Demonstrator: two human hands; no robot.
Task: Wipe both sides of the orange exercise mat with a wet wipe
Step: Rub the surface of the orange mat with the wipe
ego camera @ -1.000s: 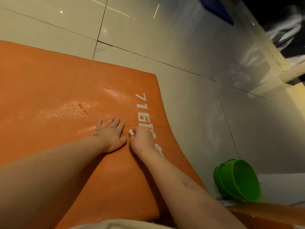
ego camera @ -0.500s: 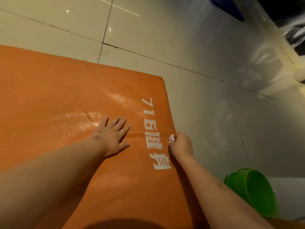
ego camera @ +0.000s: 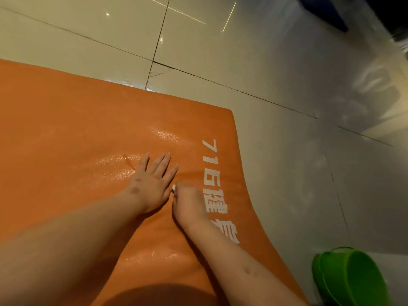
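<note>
— Pressing down on the orange exercise mat (ego camera: pixel 77 129), your left hand (ego camera: pixel 152 184) lies flat, palm down, the fingers straight and a little spread; do you agree?

— Yes; it holds nothing; the mat surface just left of your fingers shines with a wet patch (ego camera: pixel 114 168).

— And the other hand?

— Your right hand (ego camera: pixel 187 202) is just beside the left one, on its right; they are so close that I cannot tell if they touch; its fingers are curled down and grip a small white wet wipe (ego camera: pixel 174 187) against the mat; only a little bit of the wipe shows, at the far left of the knuckles.

— Where is the mat lying?

— It is spread on the tiled floor (ego camera: pixel 287 74) and fills the left and near part of the view; its far right corner is rounded; white lettering (ego camera: pixel 212 173) runs along the right edge, just right of your right hand; your right forearm hides some of the near characters.

— What else is there?

— A green bucket (ego camera: pixel 351 277) is on the floor at the near right, near the mat's edge, its opening turned toward you; a blue thing (ego camera: pixel 324 12) is at the far right, cut off by the frame.
</note>
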